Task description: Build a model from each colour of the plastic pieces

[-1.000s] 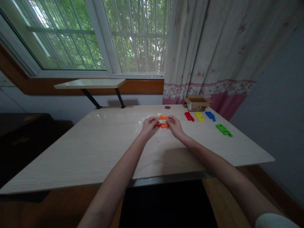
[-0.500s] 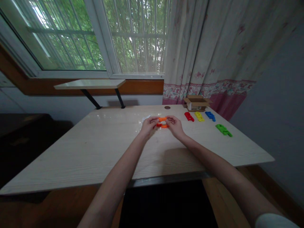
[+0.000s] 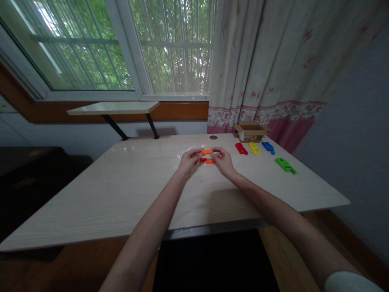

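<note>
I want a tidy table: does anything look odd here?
Yes, a crumpled whitish scrap, maybe plastic wrap, lies on the table beside the left hand, which holds orange plastic pieces. It looks like stray litter, while the red, yellow, blue and green pieces lie neatly sorted by colour.

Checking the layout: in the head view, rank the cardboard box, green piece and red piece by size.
Largest first: cardboard box, green plastic piece, red plastic piece. Green sits nearer the camera, so its lead is unsure.

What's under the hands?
Orange pieces show between the left hand and right hand; anything beneath the palms and fingers is hidden.
</note>
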{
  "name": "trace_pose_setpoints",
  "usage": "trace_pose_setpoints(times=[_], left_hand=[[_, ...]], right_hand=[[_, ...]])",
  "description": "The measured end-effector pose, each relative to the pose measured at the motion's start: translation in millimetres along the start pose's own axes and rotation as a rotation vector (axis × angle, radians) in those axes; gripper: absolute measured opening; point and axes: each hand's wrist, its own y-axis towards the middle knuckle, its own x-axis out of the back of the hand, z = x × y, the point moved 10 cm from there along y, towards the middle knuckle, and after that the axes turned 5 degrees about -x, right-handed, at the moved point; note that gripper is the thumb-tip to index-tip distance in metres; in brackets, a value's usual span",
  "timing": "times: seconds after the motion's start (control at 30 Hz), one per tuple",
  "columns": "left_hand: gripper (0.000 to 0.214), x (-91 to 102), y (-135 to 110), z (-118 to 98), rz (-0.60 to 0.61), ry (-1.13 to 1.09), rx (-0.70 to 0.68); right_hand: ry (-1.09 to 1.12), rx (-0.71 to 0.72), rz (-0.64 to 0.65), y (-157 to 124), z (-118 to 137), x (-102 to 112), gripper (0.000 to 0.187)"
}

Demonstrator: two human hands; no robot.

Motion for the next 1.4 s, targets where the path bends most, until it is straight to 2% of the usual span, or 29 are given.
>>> trace_pose_setpoints(times=[0.23,0.4,0.57,0.73,0.87,1.17,1.4], left_hand=[[0.040,4.5,5.2,4.7,0.008,0.059,-0.030],[0.040,-0.8,2.9,2.1,0.033,0.049,-0.020],[0.037,-3.3,1.2,0.4,0.034,0.041,-0.013],[0.041,-1.9,1.1,-4.7,0.023,0.055,-0.069],[0.041,-5.9,-0.4,-7.1,0.050,0.061,-0.090],[0.043,8.6,8.1,4.5,-0.005,0.071,-0.063],[0.042,7.8,9.5,13.4,0.032,0.041,-0.032]], right_hand=[[0.117,-0.078,0.016,2.7,-8.9,-1.1,0.037],[0.236,-0.201,0.052,0.4,-20.9,-6.8,0.040],[0.310,-0.280,0.056,-3.5,-21.5,-8.9,0.037],[0.263,-0.230,0.033,-1.5,-15.5,-3.6,0.030],[0.266,-0.218,0.032,1.1,-19.4,-1.9,0.032],[0.301,-0.236,0.155,-4.2,-15.7,-18.9,0.036],[0.205,-0.140,0.101,-1.4,-6.1,-9.2,0.035]])
